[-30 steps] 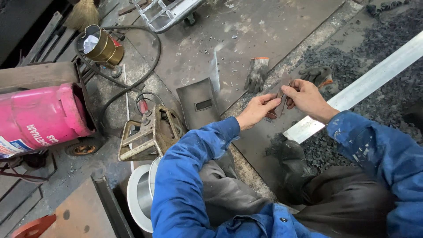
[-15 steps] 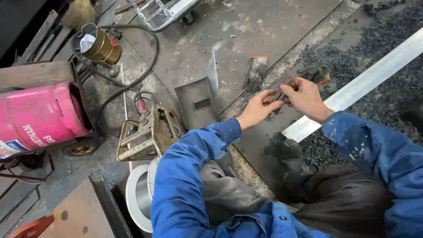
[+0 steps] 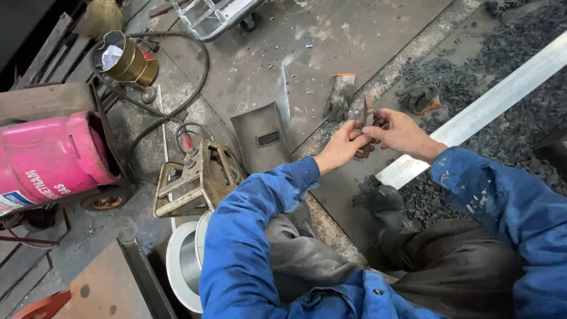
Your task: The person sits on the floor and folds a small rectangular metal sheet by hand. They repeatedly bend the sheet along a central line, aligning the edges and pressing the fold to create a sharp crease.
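Observation:
My left hand [image 3: 341,145] and my right hand [image 3: 398,133] meet in front of me, both pinching a small rusty metal piece [image 3: 366,127] held upright between the fingers. Blue sleeves cover both arms. Two dirty work gloves lie on the floor just beyond: one with an orange cuff [image 3: 339,97] to the left and a darker one [image 3: 418,97] to the right. A long pale metal bar [image 3: 490,103] runs diagonally under my right forearm.
A pink gas cylinder [image 3: 53,156] lies on a cart at left. A brass can [image 3: 127,59], black hose [image 3: 177,100], welding mask [image 3: 263,139], rusty metal frame [image 3: 195,177], wire spool [image 3: 183,266] and black slag pile [image 3: 508,53] surround me.
Both hands stay together on the small metal piece, shifting slightly. The view has drifted a little; nothing else has moved.

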